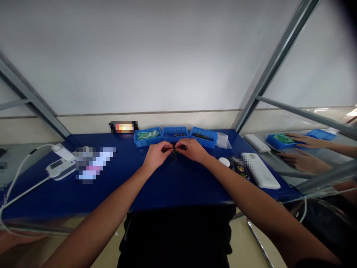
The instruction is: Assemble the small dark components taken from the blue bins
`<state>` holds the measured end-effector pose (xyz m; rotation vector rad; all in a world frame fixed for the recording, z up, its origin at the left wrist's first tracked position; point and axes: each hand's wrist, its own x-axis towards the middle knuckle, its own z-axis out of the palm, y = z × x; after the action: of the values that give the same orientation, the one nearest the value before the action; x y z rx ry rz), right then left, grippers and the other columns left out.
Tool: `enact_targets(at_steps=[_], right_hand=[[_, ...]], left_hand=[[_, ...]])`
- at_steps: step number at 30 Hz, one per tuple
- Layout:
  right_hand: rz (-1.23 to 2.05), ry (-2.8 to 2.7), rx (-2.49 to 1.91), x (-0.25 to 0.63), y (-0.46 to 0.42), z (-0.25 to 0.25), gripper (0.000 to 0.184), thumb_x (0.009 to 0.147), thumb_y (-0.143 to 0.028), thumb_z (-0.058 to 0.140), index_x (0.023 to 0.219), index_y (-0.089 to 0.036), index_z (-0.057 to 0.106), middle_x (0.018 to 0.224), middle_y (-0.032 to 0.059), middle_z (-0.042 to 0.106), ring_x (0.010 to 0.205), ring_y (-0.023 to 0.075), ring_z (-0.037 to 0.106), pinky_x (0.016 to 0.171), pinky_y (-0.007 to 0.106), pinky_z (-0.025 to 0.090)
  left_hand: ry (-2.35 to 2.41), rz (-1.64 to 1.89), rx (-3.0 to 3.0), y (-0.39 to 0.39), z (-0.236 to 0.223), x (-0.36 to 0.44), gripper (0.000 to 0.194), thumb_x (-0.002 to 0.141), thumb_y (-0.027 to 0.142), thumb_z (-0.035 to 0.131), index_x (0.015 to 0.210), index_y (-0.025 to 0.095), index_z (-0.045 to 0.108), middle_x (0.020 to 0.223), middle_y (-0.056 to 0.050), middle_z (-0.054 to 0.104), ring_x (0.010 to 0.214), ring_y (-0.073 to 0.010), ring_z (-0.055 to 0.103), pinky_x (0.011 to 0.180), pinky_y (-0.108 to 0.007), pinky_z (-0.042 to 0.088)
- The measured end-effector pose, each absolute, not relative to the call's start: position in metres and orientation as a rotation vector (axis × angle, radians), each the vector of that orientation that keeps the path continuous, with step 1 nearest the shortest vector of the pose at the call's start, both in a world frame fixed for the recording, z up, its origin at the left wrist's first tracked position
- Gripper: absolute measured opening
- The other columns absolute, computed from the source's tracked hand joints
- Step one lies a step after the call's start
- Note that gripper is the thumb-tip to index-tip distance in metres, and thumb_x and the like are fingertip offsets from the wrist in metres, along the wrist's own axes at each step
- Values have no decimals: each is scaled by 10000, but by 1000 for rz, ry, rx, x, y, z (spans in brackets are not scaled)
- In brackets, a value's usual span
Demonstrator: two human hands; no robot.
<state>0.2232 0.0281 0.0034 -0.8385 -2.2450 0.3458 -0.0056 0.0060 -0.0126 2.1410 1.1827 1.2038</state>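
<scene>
Over the blue table (178, 190), your left hand (157, 155) and right hand (193, 150) pinch a tiny dark piece (174, 148) by a small pile (175, 156); this seems fine fingertip work, next needing a steady grip.

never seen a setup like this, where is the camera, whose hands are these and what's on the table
There is no robot here: these are a person's bare hands, seen from a camera worn on their head, looking forward and down. The left hand and right hand meet over a blue table, fingertips apparently pinching a small dark piece, too small to identify. Thin dark pieces show just beneath. Behind stand three blue bins: the left one holds green pieces, the others small parts. A white power strip lies at the left. At far right, another person's hand reaches over another blue bin.
</scene>
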Motion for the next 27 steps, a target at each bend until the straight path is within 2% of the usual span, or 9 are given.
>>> enact_targets(at_steps=[2, 6, 9, 12, 15, 18, 22, 27], right_hand=[[398, -2233, -851, 222, 27, 2, 165, 872, -125, 695, 1011, -213, 693, 937, 19, 757, 828, 160, 702, 767, 277, 521], [453, -2205, -853, 218, 24, 1, 423, 842, -103, 664, 1249, -197, 601, 894, 7, 706, 751, 149, 656, 719, 267, 511], [379, -2251, -778, 216, 23, 0, 543, 855, -78, 622, 1379, -199, 556, 936, 28, 674, 807, 164, 632, 772, 294, 519], [302, -2271, -738, 215, 22, -1, 552, 899, -70, 572, 1429, -221, 558, 959, 50, 641, 857, 183, 607, 815, 329, 529], [280, -2243, -754, 215, 23, -1, 551, 929, -72, 539, 1454, -240, 557, 934, 51, 614, 852, 192, 589, 810, 347, 538], [281, -2164, -759, 214, 22, -2, 528, 953, -91, 526, 1457, -246, 563, 937, 52, 616, 858, 193, 594, 822, 355, 545], [335, -2111, -725, 212, 21, -6, 547, 942, -110, 567, 1469, -256, 557, 954, 44, 659, 883, 186, 628, 864, 359, 555], [374, -2155, -705, 207, 19, -7, 537, 906, -93, 609, 1408, -285, 630, 1025, 46, 711, 885, 173, 655, 853, 333, 563]], left_hand=[[1157, 1208, 2135, 7, -13, -6, 114, 911, 268, 714, 1017, 261, 755, 999, -17, 808, 909, -209, 780, 866, -366, 630], [1075, 1240, 2074, 6, -14, -5, 235, 945, 287, 681, 1176, 248, 682, 1086, -54, 803, 1006, -230, 775, 930, -401, 617], [1077, 1253, 2053, 4, -12, -5, 262, 974, 318, 651, 1225, 245, 642, 1091, -63, 799, 1008, -232, 773, 930, -405, 609], [1111, 1273, 2058, 1, -11, -5, 254, 989, 350, 638, 1220, 243, 642, 1110, -66, 793, 1012, -229, 769, 913, -379, 603], [1178, 1305, 2057, -1, -10, -6, 291, 994, 374, 634, 1255, 243, 639, 1104, -58, 790, 978, -222, 768, 828, -334, 602], [1248, 1284, 2102, -2, -7, -7, 257, 1013, 414, 598, 1171, 234, 693, 1056, -55, 790, 910, -220, 760, 750, -315, 586], [1192, 1237, 2264, -4, -3, -6, 285, 1055, 388, 521, 1046, 228, 755, 1002, -50, 781, 898, -211, 733, 796, -326, 559], [1123, 1243, 2332, -6, 1, -3, 238, 1034, 317, 560, 1100, 230, 771, 1054, -61, 766, 927, -209, 721, 787, -319, 558]])
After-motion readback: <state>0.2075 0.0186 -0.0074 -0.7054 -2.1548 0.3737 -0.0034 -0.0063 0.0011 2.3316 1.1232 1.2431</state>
